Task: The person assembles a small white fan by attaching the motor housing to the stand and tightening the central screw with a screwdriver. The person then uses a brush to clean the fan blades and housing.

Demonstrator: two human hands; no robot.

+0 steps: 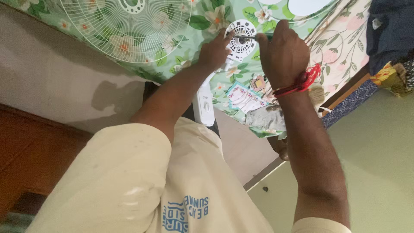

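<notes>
A white round fan motor housing (pixel 241 34) with vent slots lies on a green floral sheet (pixel 202 21). My left hand (pixel 213 52) rests its fingers on the housing's left edge. My right hand (pixel 282 51), a red thread tied around its wrist, grips a screwdriver (pixel 254 38) whose tip meets the middle of the housing. The white fan column (pixel 205 103) with its control knobs runs down from the housing, between my arms.
A white wire fan grille (pixel 125 26) lies on the sheet at upper left. A small patterned card (pixel 242 97) and a grey cloth (pixel 265 118) sit near my right forearm. Dark blue fabric (pixel 390 30) is at the top right, next to a pink floral sheet (pixel 345 47).
</notes>
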